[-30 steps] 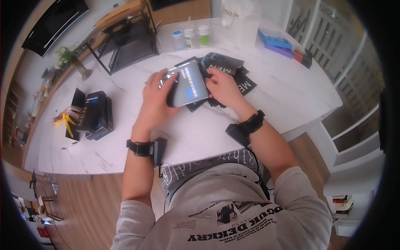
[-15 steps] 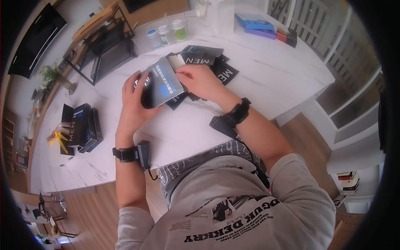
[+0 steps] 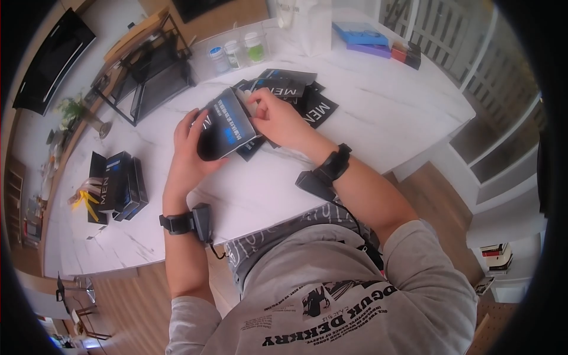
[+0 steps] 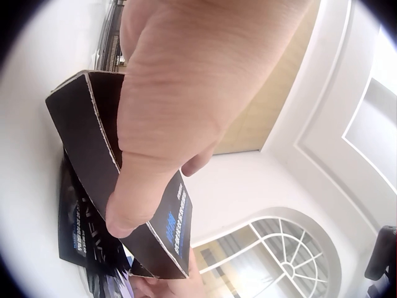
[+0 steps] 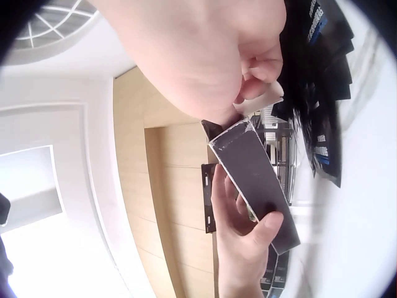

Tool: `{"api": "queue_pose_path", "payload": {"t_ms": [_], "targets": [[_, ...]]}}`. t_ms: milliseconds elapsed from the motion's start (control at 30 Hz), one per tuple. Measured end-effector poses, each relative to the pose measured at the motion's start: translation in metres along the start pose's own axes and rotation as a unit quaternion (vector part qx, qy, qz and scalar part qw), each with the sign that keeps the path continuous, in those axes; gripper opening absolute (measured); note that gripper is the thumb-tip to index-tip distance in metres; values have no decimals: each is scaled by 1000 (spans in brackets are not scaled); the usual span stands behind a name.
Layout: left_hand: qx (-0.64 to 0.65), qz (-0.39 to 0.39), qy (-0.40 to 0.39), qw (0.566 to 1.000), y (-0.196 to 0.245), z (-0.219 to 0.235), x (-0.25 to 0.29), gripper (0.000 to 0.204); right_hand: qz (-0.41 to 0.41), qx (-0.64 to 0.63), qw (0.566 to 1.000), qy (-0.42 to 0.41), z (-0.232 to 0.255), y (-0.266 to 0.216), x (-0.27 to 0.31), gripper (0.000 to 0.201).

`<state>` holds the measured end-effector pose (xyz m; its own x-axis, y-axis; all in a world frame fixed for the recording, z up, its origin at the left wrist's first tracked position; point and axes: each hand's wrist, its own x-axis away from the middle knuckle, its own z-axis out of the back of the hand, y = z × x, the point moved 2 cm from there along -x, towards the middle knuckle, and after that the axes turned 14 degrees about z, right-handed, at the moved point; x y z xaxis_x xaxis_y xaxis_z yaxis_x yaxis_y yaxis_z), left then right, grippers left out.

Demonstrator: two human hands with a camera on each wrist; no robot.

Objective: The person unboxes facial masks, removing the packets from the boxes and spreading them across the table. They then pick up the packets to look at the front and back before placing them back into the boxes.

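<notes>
My left hand (image 3: 192, 142) grips a black box (image 3: 223, 127) printed with white and blue lettering, its thumb on the narrow side and its fingers over the front. The box is tilted above the table. At the box's end toward the right, the curled fingers of my right hand (image 3: 275, 118) pinch a pale flap (image 5: 267, 99). Inside the box is hidden from view. Under and behind the box lies a fanned pile of black sachets (image 3: 318, 109) marked MEN, close to the right hand in the right wrist view.
More black boxes (image 3: 121, 183) stand at the left with yellow ribbon (image 3: 86, 204) beside them. At the back are a clear bin (image 3: 207, 62) with several bottles, a black rack (image 3: 160, 80), a white bag (image 3: 313, 29) and blue and purple boxes (image 3: 361, 35).
The head view has swung, shifting the scene left. A pale flap has come into view at the box's end, and the right fingers have bent over it. The box's front has tilted and looks darker.
</notes>
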<state>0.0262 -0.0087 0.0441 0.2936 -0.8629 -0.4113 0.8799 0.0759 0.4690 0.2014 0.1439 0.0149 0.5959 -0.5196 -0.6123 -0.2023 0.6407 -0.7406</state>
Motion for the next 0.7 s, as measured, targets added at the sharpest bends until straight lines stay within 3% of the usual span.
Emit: {"api": "queue_pose_path", "payload": {"t_ms": [67,167,267,367,567,700], "targets": [[11,3,1,1000,0,2,0,104,-14,-14,999,33,0,3,-1,14],[-13,-6,-5,1000,-1,2,1,103,-19,-112,994,-3,-10,22,-4,14],[-5,-7,-9,1000,5,2,1,103,-109,-68,988,-82,-1,8,-3,26],[-16,-20,-7,1000,10,3,1,102,-90,-40,995,-30,0,12,-5,38],[-61,-50,-16,997,24,-1,2,101,-136,-64,988,26,-1,13,-4,43],[-66,-60,-13,996,26,-4,2,102,-51,-16,997,61,-3,23,-3,45]]}}
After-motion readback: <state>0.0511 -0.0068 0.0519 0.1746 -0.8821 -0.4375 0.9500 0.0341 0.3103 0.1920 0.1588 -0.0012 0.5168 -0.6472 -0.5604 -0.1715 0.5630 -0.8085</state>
